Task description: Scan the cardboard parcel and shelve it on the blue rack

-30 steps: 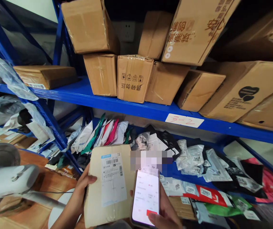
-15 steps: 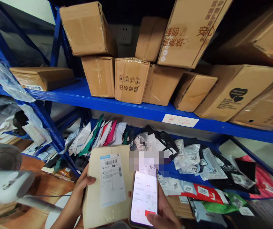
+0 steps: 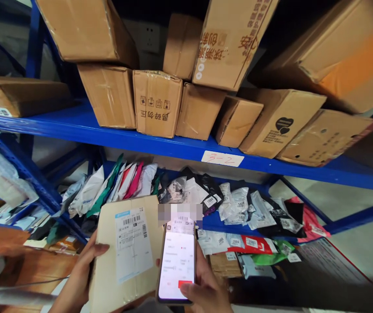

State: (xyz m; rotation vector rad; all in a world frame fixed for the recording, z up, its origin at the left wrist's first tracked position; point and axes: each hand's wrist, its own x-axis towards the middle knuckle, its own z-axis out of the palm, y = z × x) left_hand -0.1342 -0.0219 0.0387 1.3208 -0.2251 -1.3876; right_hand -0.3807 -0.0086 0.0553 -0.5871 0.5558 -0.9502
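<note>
My left hand grips the left edge of a flat cardboard parcel with a white shipping label facing up. My right hand holds a lit smartphone upright beside the parcel's right edge, thumb resting near a red button at the bottom of its screen. Both are held low in front of a blue metal shelf rack.
Several cardboard boxes crowd the upper shelf, which carries a paper tag reading 3-2. The lower shelf holds many labelled mailer bags. A second blue rack with bags stands at the left. Bare floor lies at the right.
The view has swung to the right and closer to the shelves; the white fan at the left has mostly left the view. Both hands still hold the parcel and phone the same way.
</note>
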